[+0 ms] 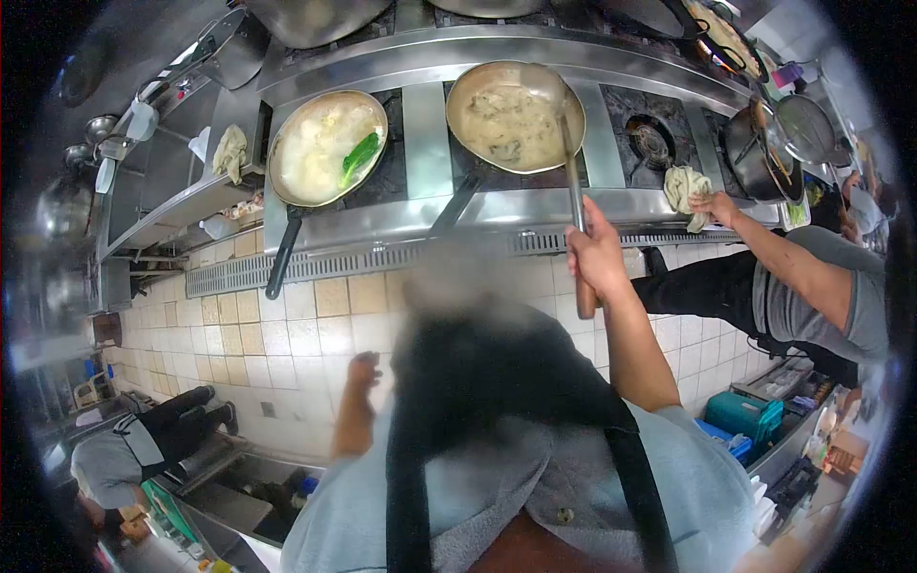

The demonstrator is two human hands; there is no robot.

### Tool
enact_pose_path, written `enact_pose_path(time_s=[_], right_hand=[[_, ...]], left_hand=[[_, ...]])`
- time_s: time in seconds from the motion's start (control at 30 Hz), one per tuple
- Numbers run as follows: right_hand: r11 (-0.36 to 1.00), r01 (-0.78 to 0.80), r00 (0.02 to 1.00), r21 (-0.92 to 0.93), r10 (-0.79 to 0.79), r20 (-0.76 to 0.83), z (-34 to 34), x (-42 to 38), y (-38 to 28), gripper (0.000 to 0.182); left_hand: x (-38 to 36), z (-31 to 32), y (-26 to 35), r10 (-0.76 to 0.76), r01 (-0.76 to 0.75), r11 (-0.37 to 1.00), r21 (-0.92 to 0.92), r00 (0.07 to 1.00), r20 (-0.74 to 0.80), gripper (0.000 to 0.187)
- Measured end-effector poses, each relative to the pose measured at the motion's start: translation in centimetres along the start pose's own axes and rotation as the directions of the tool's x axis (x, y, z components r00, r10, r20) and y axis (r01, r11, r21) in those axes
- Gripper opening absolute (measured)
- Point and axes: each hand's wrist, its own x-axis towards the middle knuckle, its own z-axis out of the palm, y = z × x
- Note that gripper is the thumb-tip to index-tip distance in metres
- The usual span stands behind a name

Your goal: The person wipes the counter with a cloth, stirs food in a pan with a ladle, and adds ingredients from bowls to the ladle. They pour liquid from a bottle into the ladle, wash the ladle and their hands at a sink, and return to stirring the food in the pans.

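My right hand (597, 253) is wrapped around the long handle of a ladle (574, 181). The ladle's bowl rests over the far right part of a frying pan (460, 84) holding a pale, creamy sauce with darker pieces. My left hand (362, 371) hangs low at my left side, fingers loosely bent and apart, touching nothing. Left of the sauce pan, a second frying pan (277, 177) sits on a burner with steaming pale contents and a green leaf (359, 159) in it. Both pan handles point towards me.
To the right, a co-worker's hand (714, 207) touches a cloth (686, 189) on the stove edge, near a bare burner (650, 141) and a dark pot (750, 158). Another cloth (230, 154) hangs at the left counter. Behind me on the left, another person (115, 463) bends.
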Motion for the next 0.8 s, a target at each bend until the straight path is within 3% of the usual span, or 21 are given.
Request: enact_pose_path(time_s=[0.1, 0.17, 0.2, 0.23, 0.27, 0.37, 0.43, 0.47, 0.53, 0.7, 0.8], right_hand=[[0.989, -0.092, 0.995, 0.118, 0.087, 0.049, 0.9, 0.3, -1.7, 0.054], [0.82, -0.324, 0.929, 0.472, 0.181, 0.323, 0.7, 0.3, -2.8, 0.034], [0.82, -0.324, 0.928, 0.471, 0.181, 0.324, 0.2, 0.4, -2.5, 0.034], [0.672, -0.436, 0.878, 0.598, 0.171, 0.448, -0.6, 0.6, -2.1, 0.025], [0.492, -0.546, 0.817, 0.678, 0.132, 0.562, -1.0, 0.6, -2.2, 0.017], [0.412, -0.597, 0.786, 0.689, 0.127, 0.605, -2.0, -1.4, -3.1, 0.011], [0.461, -0.565, 0.807, 0.684, 0.136, 0.575, -2.4, -3.1, -4.0, 0.021], [0.574, -0.507, 0.834, 0.643, 0.138, 0.534, -2.7, -3.8, -4.4, 0.028], [0.762, -0.376, 0.894, 0.527, 0.148, 0.424, -3.1, -5.0, -4.8, 0.048], [0.919, -0.139, 0.976, 0.37, 0.064, 0.209, -2.9, -6.8, -5.4, 0.057], [0.97, -0.048, 0.997, 0.238, 0.032, 0.07, -2.5, -6.7, -5.5, 0.06]], left_hand=[[3.7, -1.0, -4.1, 0.132, -0.135, 0.983, 0.127, 0.991, 0.033, 0.046], [5.1, -1.7, -5.7, 0.295, -0.304, 0.912, 0.276, 0.953, 0.075, 0.046], [2.5, -0.8, -3.6, 0.187, -0.187, 0.975, 0.123, 0.982, 0.013, 0.046], [0.5, 0.1, -1.7, 0.069, -0.07, 0.997, -0.041, 0.997, -0.031, 0.045], [0.6, 0.1, -1.6, 0.069, -0.07, 0.997, -0.044, 0.997, -0.032, 0.045], [0.8, 0.1, -1.2, 0.117, -0.116, 0.988, -0.106, 0.993, 0.001, 0.047], [0.1, 0.4, -0.2, 0.049, -0.049, 0.999, 0.021, 0.999, -0.003, 0.039], [0.2, 0.2, -0.4, 0.051, -0.05, 0.996, -0.07, 0.999, 0.016, 0.051], [0.6, 0.3, -0.5, 0.039, -0.037, 0.996, -0.075, 0.999, 0.019, 0.051], [1.3, 0.3, -0.4, 0.008, -0.006, 0.999, -0.052, 0.999, 0.042, 0.05], [1.5, 0.7, 0.7, -0.002, 0.005, 0.995, 0.101, 1.0, -0.024, 0.049]])
